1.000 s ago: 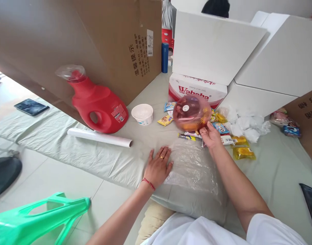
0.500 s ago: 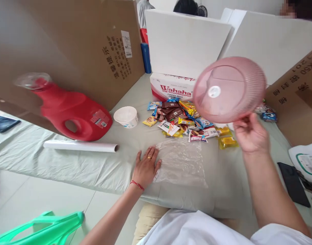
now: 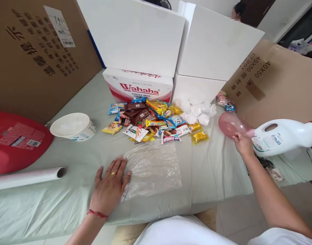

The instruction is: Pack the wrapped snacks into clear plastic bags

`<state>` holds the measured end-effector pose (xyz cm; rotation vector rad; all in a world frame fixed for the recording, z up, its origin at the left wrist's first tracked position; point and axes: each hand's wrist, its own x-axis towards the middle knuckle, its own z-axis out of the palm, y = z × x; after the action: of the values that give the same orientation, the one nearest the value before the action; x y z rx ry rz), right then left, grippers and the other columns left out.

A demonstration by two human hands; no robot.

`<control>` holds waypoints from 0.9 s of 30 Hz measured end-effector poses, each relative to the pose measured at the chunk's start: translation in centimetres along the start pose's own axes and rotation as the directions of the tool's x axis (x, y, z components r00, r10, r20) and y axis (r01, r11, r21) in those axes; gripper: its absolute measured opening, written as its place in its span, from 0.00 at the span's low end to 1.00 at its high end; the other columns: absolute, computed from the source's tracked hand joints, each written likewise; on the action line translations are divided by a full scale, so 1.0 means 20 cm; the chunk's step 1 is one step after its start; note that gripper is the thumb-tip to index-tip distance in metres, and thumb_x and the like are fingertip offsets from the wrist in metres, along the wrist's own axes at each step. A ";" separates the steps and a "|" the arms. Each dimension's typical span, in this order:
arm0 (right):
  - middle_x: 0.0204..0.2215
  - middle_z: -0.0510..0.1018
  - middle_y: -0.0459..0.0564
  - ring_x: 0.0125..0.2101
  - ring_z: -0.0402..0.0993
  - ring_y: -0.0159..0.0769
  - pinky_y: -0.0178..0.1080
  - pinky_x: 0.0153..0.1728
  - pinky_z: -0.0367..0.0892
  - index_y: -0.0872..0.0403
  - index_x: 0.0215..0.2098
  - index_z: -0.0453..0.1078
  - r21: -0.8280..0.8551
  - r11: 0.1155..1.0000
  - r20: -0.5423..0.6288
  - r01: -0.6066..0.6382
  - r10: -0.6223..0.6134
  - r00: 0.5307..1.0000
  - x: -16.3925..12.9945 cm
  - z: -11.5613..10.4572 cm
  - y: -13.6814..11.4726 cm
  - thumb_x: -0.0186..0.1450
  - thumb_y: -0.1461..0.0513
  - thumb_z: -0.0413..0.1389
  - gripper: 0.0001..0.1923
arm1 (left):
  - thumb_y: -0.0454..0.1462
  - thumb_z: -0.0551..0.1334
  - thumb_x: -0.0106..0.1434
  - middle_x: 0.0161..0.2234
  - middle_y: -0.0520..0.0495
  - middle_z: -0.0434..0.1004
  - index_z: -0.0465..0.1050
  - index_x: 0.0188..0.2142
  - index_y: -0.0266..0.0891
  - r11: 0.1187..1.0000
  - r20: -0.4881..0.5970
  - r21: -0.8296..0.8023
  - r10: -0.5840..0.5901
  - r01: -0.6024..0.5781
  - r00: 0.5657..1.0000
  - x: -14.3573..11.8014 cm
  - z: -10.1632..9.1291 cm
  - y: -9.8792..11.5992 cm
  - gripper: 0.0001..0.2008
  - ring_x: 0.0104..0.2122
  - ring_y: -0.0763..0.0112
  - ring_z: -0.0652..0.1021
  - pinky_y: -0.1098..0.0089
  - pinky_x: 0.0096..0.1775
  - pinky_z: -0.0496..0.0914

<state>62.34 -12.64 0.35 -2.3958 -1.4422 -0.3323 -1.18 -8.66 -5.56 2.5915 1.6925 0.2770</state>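
My right hand grips the rim of a pink translucent bowl at the right side of the table, next to a white jug lying on its side. My left hand lies flat, fingers spread, on the left edge of a clear plastic sheet near the table's front edge. Behind the sheet lies a heap of wrapped snacks, spilled loose on the grey-green cloth.
A white paper bowl and a red jug stand at the left, with a white roll in front. A Wahaha box, white boards and brown cardboard wall the back. Crumpled white wrappers lie by the snacks.
The right hand tipped the snacks out of the pink bowl, raised it empty, then carried it right and down beside the white jug. The left hand stayed on the sheet.
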 end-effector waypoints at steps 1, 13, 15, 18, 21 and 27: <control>0.36 0.81 0.61 0.39 0.74 0.49 0.50 0.46 0.68 0.54 0.35 0.74 -0.012 1.000 0.008 -0.015 0.015 1.000 0.03 0.05 0.02 0.61 0.60 0.52 0.10 | 0.48 0.42 0.74 0.68 0.35 0.64 0.63 0.67 0.34 1.000 0.002 0.007 0.005 -0.005 1.000 0.00 0.00 0.00 0.31 0.67 0.51 0.66 0.42 0.67 0.50; 0.49 0.81 0.60 0.50 0.72 0.44 0.46 0.55 0.62 0.56 0.51 0.78 0.062 0.998 0.062 -0.007 0.003 0.998 0.70 0.33 -0.05 0.64 0.68 0.54 0.18 | 0.47 0.46 0.72 0.67 0.34 0.66 0.56 0.71 0.38 0.997 -0.036 0.059 0.053 -0.051 0.998 -0.01 0.03 -0.04 0.32 0.64 0.45 0.69 0.41 0.66 0.53; 0.51 0.81 0.59 0.51 0.71 0.43 0.46 0.56 0.61 0.56 0.53 0.77 0.074 0.997 0.073 -0.008 0.002 0.997 0.78 0.37 -0.06 0.65 0.68 0.54 0.19 | 0.46 0.47 0.71 0.67 0.34 0.66 0.53 0.72 0.39 0.996 -0.042 0.063 0.066 -0.063 0.997 -0.01 0.04 -0.04 0.33 0.64 0.44 0.70 0.40 0.66 0.53; 0.52 0.80 0.59 0.52 0.70 0.43 0.45 0.57 0.61 0.56 0.53 0.77 0.103 0.994 0.082 -0.023 0.015 0.997 0.87 0.42 -0.06 0.65 0.69 0.55 0.19 | 0.46 0.48 0.71 0.67 0.34 0.66 0.50 0.73 0.41 0.996 -0.045 0.057 0.067 -0.065 0.997 -0.01 0.03 -0.04 0.33 0.63 0.44 0.71 0.40 0.66 0.52; 0.50 0.79 0.60 0.50 0.70 0.45 0.47 0.55 0.60 0.57 0.49 0.78 0.138 0.988 0.076 -0.067 0.056 0.995 0.94 0.44 -0.07 0.63 0.69 0.57 0.17 | 0.46 0.48 0.72 0.68 0.35 0.65 0.51 0.73 0.41 0.997 -0.029 0.054 0.048 -0.046 0.998 -0.01 0.03 -0.04 0.32 0.64 0.46 0.70 0.42 0.67 0.52; 0.44 0.77 0.67 0.47 0.69 0.50 0.52 0.51 0.59 0.54 0.34 0.75 0.219 0.970 0.083 -0.106 0.089 0.992 1.07 0.43 -0.15 0.61 0.67 0.58 0.04 | 0.47 0.46 0.73 0.69 0.39 0.63 0.58 0.71 0.40 0.998 0.024 0.060 0.001 -0.003 1.000 0.00 0.02 -0.02 0.30 0.65 0.50 0.69 0.44 0.68 0.50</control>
<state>69.80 9.32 0.65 -2.3062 -1.3091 -0.0552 -1.43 -8.59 -6.00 2.6276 1.7167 0.1982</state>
